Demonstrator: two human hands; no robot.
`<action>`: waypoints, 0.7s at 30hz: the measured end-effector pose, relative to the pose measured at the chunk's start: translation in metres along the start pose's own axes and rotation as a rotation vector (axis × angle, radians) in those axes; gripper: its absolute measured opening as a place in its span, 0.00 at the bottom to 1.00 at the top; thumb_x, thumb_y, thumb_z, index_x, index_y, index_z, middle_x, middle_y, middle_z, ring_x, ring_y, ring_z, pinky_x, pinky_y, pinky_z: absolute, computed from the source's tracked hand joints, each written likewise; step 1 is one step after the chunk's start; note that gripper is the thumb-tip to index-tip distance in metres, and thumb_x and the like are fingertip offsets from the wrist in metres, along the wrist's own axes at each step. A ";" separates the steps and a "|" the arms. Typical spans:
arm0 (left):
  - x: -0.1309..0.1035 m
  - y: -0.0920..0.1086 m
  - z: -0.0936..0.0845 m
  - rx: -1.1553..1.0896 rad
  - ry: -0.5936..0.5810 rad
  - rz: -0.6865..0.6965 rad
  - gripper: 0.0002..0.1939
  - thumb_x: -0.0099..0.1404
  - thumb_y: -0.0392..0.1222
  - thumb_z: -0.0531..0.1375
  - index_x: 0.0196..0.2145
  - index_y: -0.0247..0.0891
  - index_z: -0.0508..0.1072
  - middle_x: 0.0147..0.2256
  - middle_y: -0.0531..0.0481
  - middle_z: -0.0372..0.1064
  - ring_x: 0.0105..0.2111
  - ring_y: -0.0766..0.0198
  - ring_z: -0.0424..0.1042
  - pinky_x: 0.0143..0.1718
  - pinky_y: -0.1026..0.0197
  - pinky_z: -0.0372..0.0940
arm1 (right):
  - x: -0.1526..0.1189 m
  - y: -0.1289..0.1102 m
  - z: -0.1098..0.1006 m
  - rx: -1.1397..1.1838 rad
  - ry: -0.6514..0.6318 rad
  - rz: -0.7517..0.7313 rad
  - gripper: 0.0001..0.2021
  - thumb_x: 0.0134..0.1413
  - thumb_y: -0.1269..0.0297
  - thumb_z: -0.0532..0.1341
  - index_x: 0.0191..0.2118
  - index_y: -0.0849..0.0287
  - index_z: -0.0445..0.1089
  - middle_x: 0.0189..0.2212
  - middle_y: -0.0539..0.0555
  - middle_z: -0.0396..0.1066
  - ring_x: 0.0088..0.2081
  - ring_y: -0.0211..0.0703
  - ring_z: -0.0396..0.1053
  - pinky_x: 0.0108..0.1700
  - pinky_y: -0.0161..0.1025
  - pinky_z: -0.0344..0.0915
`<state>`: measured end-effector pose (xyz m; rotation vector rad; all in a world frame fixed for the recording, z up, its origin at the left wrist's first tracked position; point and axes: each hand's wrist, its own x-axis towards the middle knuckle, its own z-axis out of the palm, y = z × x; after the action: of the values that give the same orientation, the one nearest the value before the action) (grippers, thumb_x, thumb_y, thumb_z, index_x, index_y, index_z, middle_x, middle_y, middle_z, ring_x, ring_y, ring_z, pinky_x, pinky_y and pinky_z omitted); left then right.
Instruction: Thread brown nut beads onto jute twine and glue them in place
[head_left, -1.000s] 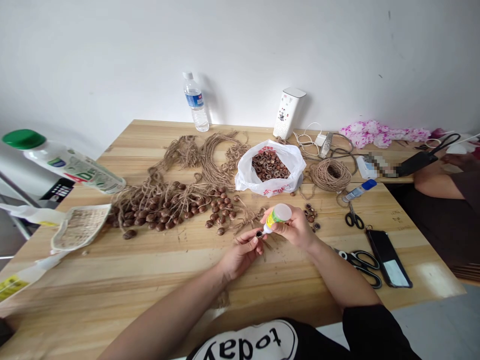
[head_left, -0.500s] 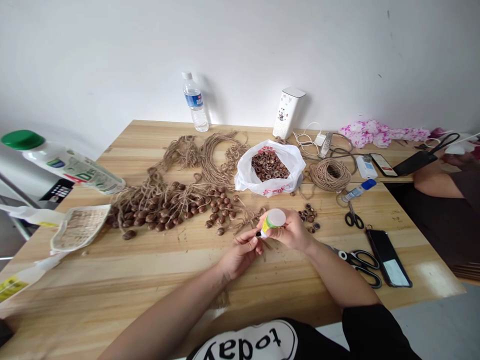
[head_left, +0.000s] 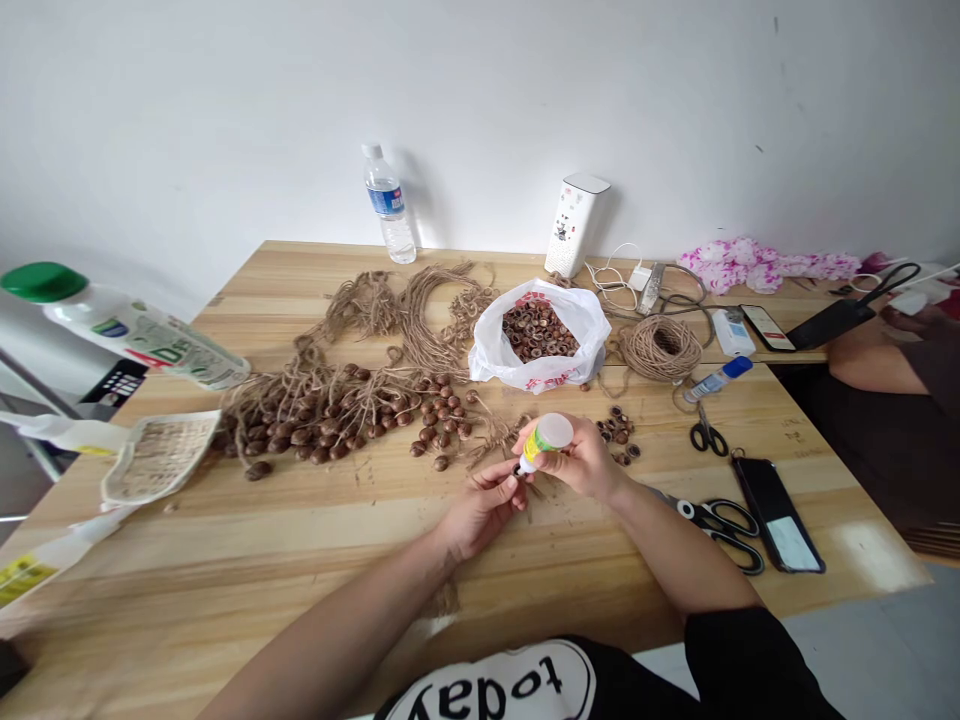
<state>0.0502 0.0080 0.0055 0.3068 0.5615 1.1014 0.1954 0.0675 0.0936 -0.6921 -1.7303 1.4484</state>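
Note:
My right hand (head_left: pixel 581 460) is closed around a small glue bottle (head_left: pixel 546 440) with a yellow-green label, tipped nozzle down. Its tip meets a small dark nut-shell cap (head_left: pixel 517 470), pinched between the fingers of my left hand (head_left: pixel 484 505). Just beyond my hands lie loose brown nuts (head_left: pixel 442 415) and some twine (head_left: pixel 495 440). A few cut shell caps (head_left: pixel 619 430) rest right of my right hand. Behind them stands a white plastic bag (head_left: pixel 487 350) full of more such caps.
Nuts tied to twine (head_left: pixel 322 425) are heaped at left, near a woven tray (head_left: pixel 161 455) and a green-capped bottle (head_left: pixel 150 335). At right are a twine roll (head_left: pixel 660 348), scissors (head_left: pixel 724 530), a phone (head_left: pixel 780 515) and a glue tube (head_left: pixel 718 380). Another person's arm (head_left: pixel 874 355) rests far right.
The glue bottle has dipped slightly, its nozzle now at the shell cap. My left hand stays almost where it was.

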 end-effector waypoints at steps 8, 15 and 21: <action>-0.001 -0.001 0.001 0.021 0.001 0.001 0.13 0.46 0.36 0.71 0.33 0.35 0.80 0.28 0.48 0.75 0.22 0.72 0.65 0.28 0.66 0.61 | -0.001 0.002 0.004 0.102 0.000 0.044 0.14 0.49 0.57 0.66 0.35 0.64 0.71 0.28 0.53 0.71 0.23 0.38 0.69 0.22 0.34 0.68; 0.000 -0.001 0.000 0.028 0.011 -0.009 0.13 0.46 0.36 0.71 0.33 0.35 0.80 0.28 0.47 0.75 0.22 0.72 0.65 0.28 0.65 0.61 | 0.000 0.002 0.005 0.028 0.052 0.019 0.13 0.49 0.57 0.65 0.34 0.63 0.72 0.28 0.53 0.71 0.26 0.39 0.68 0.22 0.33 0.67; 0.000 -0.001 0.000 0.031 0.024 -0.011 0.14 0.45 0.37 0.72 0.32 0.35 0.80 0.28 0.47 0.75 0.21 0.72 0.64 0.27 0.65 0.61 | 0.000 0.003 0.005 -0.028 0.081 -0.018 0.12 0.50 0.56 0.65 0.34 0.62 0.72 0.27 0.53 0.71 0.28 0.40 0.69 0.26 0.34 0.68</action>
<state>0.0510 0.0073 0.0051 0.3170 0.6013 1.0875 0.1909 0.0650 0.0907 -0.7385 -1.6932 1.3680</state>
